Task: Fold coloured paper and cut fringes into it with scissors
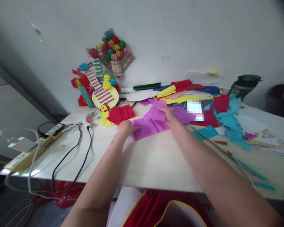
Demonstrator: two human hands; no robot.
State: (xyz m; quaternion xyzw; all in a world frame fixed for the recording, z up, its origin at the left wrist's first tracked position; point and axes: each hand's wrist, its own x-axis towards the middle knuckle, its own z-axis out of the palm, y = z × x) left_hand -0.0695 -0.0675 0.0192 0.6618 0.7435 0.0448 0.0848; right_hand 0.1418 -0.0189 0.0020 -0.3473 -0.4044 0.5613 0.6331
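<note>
Purple crepe paper (148, 127) lies creased across the middle of the table, one piece folded up or overlapping at its upper right. At its left edge my left hand (127, 127) is closed, pinching the paper. My right hand (168, 116) grips the raised upper part, thumb on top and the other fingers mostly hidden. More purple paper (183, 115) shows just right of that hand. Red crepe paper (121, 114) rests on a yellow piece (106, 119), just beyond my left hand.
A glue gun (84, 121) and a power strip (35, 149) with loose cords are on the left. Behind stand a guitar-shaped craft (105, 97) and a glue bottle (85, 94). Blue paper scraps (230, 121), a thin stick (210, 142) and a dark bottle (243, 85) are right.
</note>
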